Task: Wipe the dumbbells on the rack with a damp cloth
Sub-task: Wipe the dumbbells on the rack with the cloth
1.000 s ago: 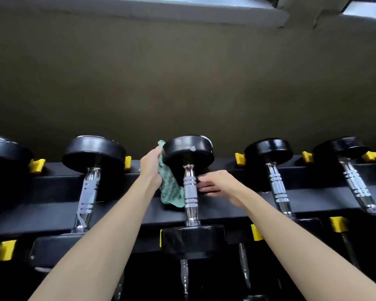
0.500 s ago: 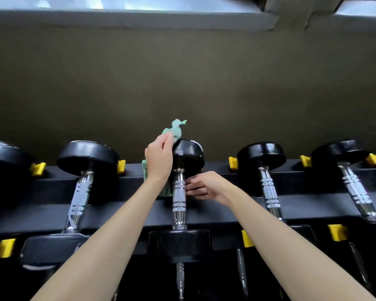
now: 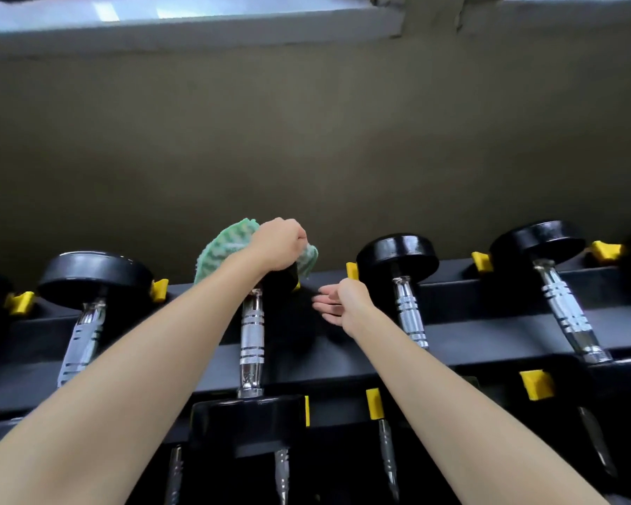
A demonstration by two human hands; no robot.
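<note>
A black rack (image 3: 470, 353) holds a row of dumbbells with black heads and chrome handles. My left hand (image 3: 275, 247) grips a green patterned cloth (image 3: 221, 249) and presses it on top of the far head of the middle dumbbell (image 3: 252, 333), hiding most of that head. My right hand (image 3: 337, 304) hovers with fingers straight just right of that dumbbell's handle, holding nothing. One dumbbell (image 3: 93, 282) stands to the left, and two others (image 3: 397, 258) (image 3: 540, 242) to the right.
Yellow stoppers (image 3: 536, 384) mark the rack's slots. A lower tier of dumbbell handles (image 3: 281, 472) shows under the front rail. A dull olive wall (image 3: 306, 140) rises right behind the rack, with a pale ledge (image 3: 197, 20) at the top.
My left hand lifted the cloth from beside the middle dumbbell's handle up over its far head. My right hand let go of the handle and opened, moving a little right.
</note>
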